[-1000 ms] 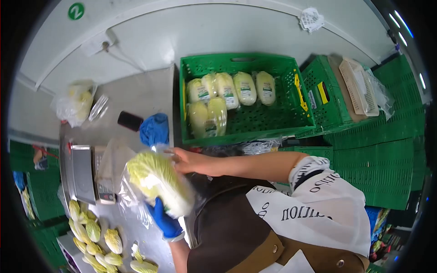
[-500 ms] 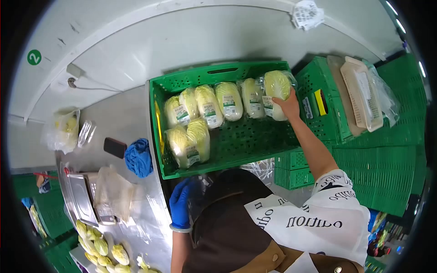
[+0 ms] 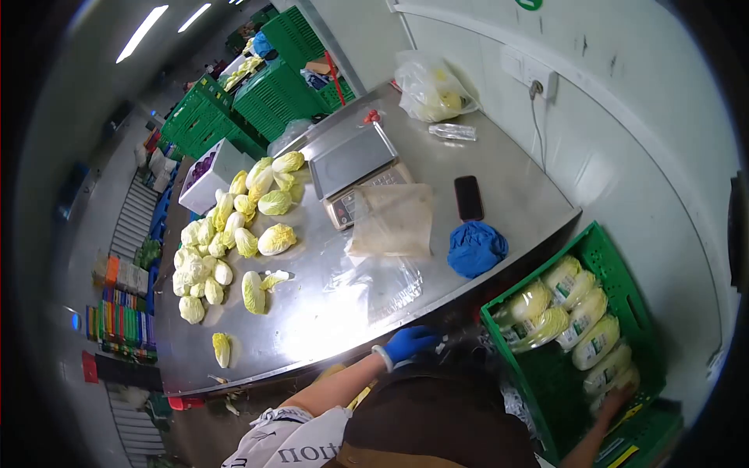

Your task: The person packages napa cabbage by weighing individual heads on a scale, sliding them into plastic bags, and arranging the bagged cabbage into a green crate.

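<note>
A green crate [image 3: 641,300] at the lower right holds several plastic-wrapped, labelled napa cabbages. My bare right hand [image 3: 618,402] is at the near end of the row, its fingers around a wrapped cabbage [image 3: 623,381], partly in shadow. My left hand [image 3: 411,342], in a blue glove, is by the table's front edge, close to my apron. Clear plastic lies beside it, and its fingertips are too blurred to read. Loose, unwrapped cabbages [image 3: 275,239] are heaped on the left part of the steel table [image 3: 328,312].
On the table are a scale [image 3: 353,160], a plastic sheet [image 3: 392,221], a phone [image 3: 469,198], a blue bundle [image 3: 477,249] and a bagged item [image 3: 434,87]. A white box [image 3: 214,178] stands behind the cabbages. Stacked green crates [image 3: 281,97] are farther back.
The view has swung left, bringing the table and loose cabbages into sight and the crate to the lower right. My right hand stays at the same end cabbage; my left stays near my apron.
</note>
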{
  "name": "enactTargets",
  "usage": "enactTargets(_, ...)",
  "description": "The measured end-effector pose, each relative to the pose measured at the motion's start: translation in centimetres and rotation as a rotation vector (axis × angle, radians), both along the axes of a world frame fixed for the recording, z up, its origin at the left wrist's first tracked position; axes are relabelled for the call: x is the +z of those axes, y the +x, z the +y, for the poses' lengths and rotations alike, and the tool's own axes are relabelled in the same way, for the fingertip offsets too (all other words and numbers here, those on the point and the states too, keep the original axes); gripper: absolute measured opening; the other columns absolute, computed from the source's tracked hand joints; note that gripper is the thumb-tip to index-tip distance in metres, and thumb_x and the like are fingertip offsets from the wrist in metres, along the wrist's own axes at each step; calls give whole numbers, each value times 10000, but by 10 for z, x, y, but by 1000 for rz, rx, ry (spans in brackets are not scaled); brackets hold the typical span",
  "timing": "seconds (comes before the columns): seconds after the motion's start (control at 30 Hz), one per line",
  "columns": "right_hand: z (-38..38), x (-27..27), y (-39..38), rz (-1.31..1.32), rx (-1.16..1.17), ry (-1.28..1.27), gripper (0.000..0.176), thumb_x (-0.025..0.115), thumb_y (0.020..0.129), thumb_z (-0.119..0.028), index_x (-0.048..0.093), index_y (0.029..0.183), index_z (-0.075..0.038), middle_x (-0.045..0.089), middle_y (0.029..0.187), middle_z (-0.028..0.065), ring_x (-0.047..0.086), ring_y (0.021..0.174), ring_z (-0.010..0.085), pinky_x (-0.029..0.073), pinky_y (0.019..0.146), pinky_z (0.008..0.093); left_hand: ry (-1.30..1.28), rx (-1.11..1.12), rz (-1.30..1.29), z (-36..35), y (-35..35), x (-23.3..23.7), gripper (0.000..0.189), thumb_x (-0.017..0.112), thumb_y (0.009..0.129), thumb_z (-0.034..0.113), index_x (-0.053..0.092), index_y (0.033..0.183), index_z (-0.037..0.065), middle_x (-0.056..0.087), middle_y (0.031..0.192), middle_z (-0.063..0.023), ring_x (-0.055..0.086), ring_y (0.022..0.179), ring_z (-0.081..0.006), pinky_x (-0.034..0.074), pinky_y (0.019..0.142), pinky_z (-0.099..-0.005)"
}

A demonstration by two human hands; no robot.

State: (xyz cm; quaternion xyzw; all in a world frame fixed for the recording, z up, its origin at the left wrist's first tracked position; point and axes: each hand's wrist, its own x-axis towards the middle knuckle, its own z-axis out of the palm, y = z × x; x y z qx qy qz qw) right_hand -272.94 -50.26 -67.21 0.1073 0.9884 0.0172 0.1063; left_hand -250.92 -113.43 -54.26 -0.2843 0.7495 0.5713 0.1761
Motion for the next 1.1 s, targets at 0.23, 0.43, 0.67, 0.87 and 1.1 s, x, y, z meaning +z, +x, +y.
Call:
enactTargets(0.23,-244,147,-46,524,250,-760,476,535,872,-63,410,1327,-2,453,1324,188,400,1259,311,278,1074,380,-829,408,108,-102,91,-73,592,629,838,315,423,1317,35,517,1249,-221,504,1141,-376,404,961,-427)
enactTargets(0.43,-548,134,37,82,1174,-837,642,718,681,-136,458,1254,-6,419,1325,192,394,1234,372,329,1037,440,-952,-142,-295,-141,91,-81,769,628,797,480,334,1390,89,305,1448,-189,342,1290,-381,374,996,-453)
enactTargets(0.67,-732,16,18,181,1437,-197,284,538,788,-148,573,1058,-69,586,1082,127,564,1003,304,461,825,444,-965,15,-4,-159,115,-128,730,600,826,477,342,1393,96,321,1440,-206,329,1294,-415,301,1060,-480)
enactTargets(0.87,-771,167,100,-125,1574,-401,220,499,862,-216,590,914,-23,642,820,173,633,743,356,509,657,462,-781,558,446,-252,180,-90,640,638,828,313,408,1360,41,394,1396,-210,407,1267,-363,327,1060,-422)
enactTargets(1.1,-779,153,229,-583,1660,-577,690,601,841,-444,381,1322,-2,529,1207,236,517,1107,376,435,923,427,-1222,1146,-239,-439,320,-61,1082,831,591,373,235,1430,39,298,1417,-272,385,1245,-420,381,999,-428)
